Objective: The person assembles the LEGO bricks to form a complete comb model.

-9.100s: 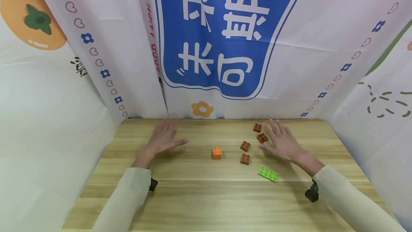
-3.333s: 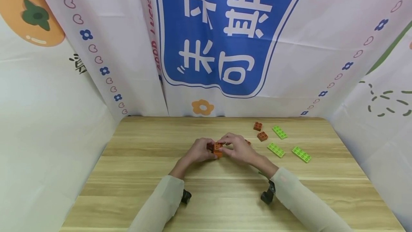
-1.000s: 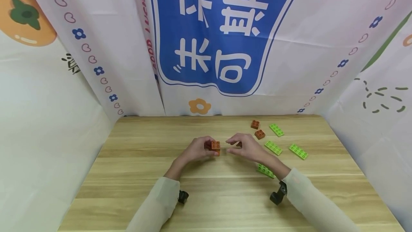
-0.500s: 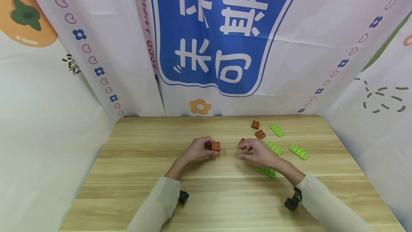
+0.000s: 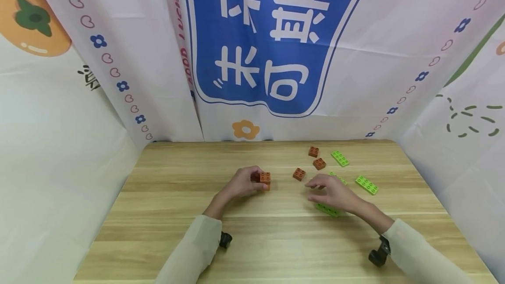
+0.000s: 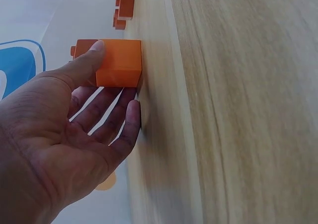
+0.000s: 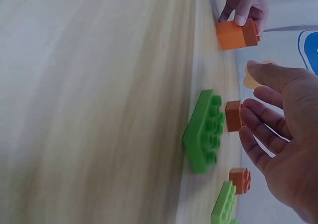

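My left hand (image 5: 241, 183) holds a two-brick stack near the middle of the table, thumb on the near side and fingers behind. A reddish-brown toy brick (image 5: 265, 176) with studs tops the stack, over a taller orange brick (image 6: 121, 61). In the left wrist view the thumb tip lies across the seam between them. My right hand (image 5: 332, 193) hovers with loosely bent fingers and holds nothing. Beneath it, a green eight-stud brick (image 5: 326, 210) is partly covered. Another green brick (image 5: 338, 177) shows behind its knuckles. Just left of its fingertips lies a loose brown brick (image 5: 299, 174).
Two more brown bricks (image 5: 319, 163) (image 5: 313, 151) lie toward the back right. Beside them are a green brick (image 5: 340, 158) and, farther right, another green brick (image 5: 367, 185). Printed white cloth (image 5: 355, 91) walls the wooden table (image 5: 189, 161) at back and sides.
The right hand has drawn away from the stack to the right, uncovering a loose brown brick. The left hand stays on the stack. Earliest, the orange brick stood alone, without the brown one on top.
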`<act>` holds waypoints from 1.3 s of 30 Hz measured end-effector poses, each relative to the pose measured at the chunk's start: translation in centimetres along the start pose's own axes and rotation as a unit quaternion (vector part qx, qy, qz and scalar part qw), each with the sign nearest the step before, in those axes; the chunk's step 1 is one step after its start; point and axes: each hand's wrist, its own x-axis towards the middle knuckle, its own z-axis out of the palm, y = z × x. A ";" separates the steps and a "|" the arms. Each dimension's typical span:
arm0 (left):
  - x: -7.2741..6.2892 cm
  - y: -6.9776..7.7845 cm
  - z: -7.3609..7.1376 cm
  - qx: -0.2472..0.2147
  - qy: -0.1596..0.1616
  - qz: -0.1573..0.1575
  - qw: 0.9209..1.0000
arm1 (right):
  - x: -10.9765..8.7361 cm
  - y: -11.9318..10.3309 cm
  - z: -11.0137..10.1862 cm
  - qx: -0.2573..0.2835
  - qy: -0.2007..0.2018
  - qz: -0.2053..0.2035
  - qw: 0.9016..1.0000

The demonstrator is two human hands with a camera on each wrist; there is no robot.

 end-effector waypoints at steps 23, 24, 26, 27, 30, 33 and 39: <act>0.1 0.1 0.0 -0.024 0.002 -0.014 1.000 | -4.2 1.9 -0.6 -0.039 -0.027 0.039 0.998; 0.1 0.1 0.0 -0.025 0.002 -0.014 1.000 | -4.3 1.9 -0.6 -0.039 -0.029 0.040 0.998; 0.1 0.1 0.0 -0.028 0.004 -0.015 0.999 | -4.4 2.0 -0.6 -0.038 -0.029 0.039 0.998; 0.1 0.1 0.0 -0.029 0.006 -0.015 0.999 | -4.4 2.1 -0.6 -0.037 -0.029 0.039 0.998; 0.1 0.1 -0.1 -0.029 0.007 -0.015 0.999 | -4.6 2.2 -0.6 -0.035 -0.027 0.038 0.998; 0.1 0.0 -0.1 -0.026 0.005 -0.014 1.000 | -4.7 2.2 -0.6 -0.032 -0.028 0.035 0.998; 0.1 -0.1 -0.1 -0.020 0.008 -0.018 1.000 | -4.8 2.2 -0.5 -0.021 -0.021 0.019 0.999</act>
